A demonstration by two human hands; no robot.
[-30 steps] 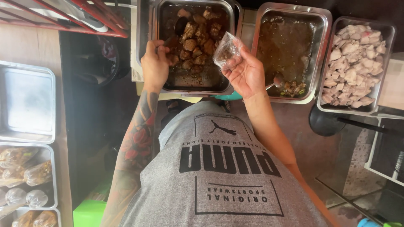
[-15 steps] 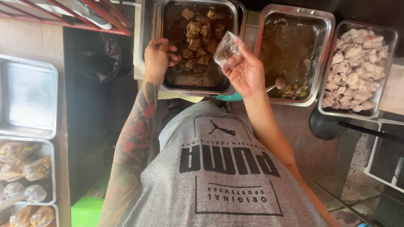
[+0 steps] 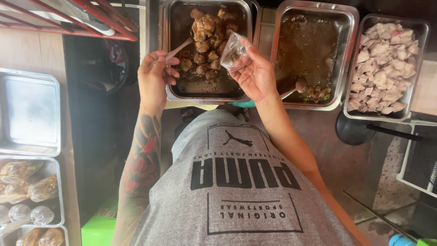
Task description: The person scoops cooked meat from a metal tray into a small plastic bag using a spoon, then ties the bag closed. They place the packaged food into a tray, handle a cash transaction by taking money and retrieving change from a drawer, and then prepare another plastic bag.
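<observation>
Over the far steel tray (image 3: 173, 68) of dark stewed meat chunks (image 3: 207, 41), the left hand (image 3: 154, 77) is gripping a spoon (image 3: 178, 49) dipped in the sauce, while the right hand (image 3: 256, 75) is pinching a small clear bag (image 3: 233, 51) above the tray. That bag is looking barely filled; packing seems just begun.

Camera: one view only — worn on the person's head.
Facing: steeply down along the person's own grey shirt (image 3: 236, 191) to the counter.
Orientation: the body fills the near, lower middle; the metal trays (image 3: 209, 93) lie far, along the top edge.
Nearness: close — forearms and both hands sit mid-frame.
Sides: more trays (image 3: 27, 150) at left, floor at right.
Shared ground: none, with no second view.
</observation>
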